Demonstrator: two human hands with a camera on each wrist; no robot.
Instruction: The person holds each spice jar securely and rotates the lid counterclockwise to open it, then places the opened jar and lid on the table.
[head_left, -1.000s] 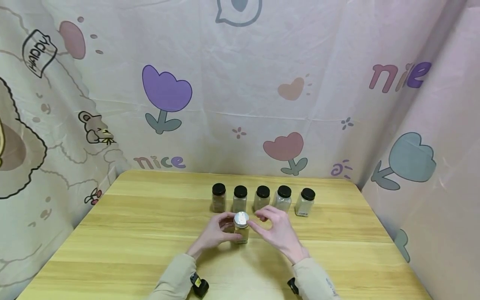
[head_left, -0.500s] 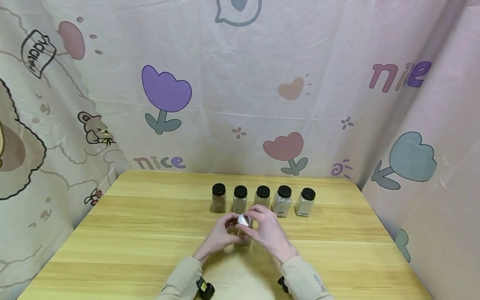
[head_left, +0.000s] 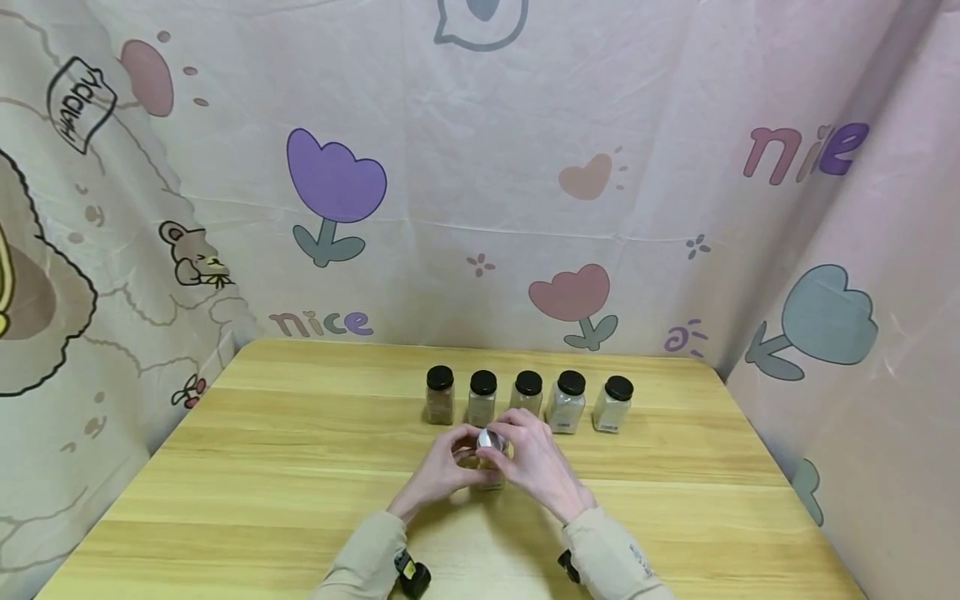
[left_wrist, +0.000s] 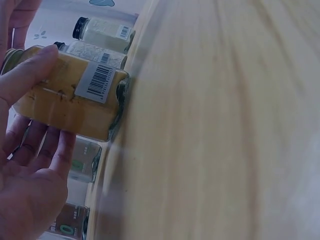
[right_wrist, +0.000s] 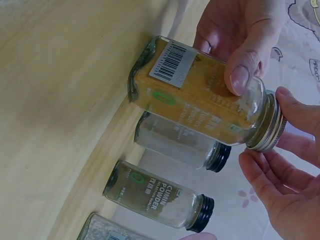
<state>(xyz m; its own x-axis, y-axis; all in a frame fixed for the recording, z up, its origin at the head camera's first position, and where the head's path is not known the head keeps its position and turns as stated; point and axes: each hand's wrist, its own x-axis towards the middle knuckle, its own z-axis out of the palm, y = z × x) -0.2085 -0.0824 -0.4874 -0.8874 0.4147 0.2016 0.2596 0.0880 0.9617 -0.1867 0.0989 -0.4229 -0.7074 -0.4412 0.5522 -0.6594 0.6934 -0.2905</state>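
Observation:
A clear square glass spice jar (right_wrist: pixel 195 100) holds yellow-brown powder and has a silver screw lid (right_wrist: pixel 267 124). My left hand (head_left: pixel 442 473) grips the jar's body, its thumb across the front and fingers behind. With thumb and fingertips, my right hand (head_left: pixel 534 462) pinches the lid's rim from both sides. The jar stands upright close over the table in front of me. In the left wrist view, a barcode label (left_wrist: pixel 96 81) shows low on the jar's side. From the head view, most of the jar's body is hidden by the hands.
Behind the hands stands a row of several black-lidded spice jars, from a brown-filled jar (head_left: pixel 440 396) at left to a pale jar (head_left: pixel 612 406) at right. One reads cumin powder (right_wrist: pixel 155 197). The wooden table (head_left: pixel 262 450) meets a printed curtain (head_left: pixel 450 167) at the back.
The right hand has moved left and down from beside the lid and now grips it. The left hand and the jar have shifted slightly right. The row of jars stays put.

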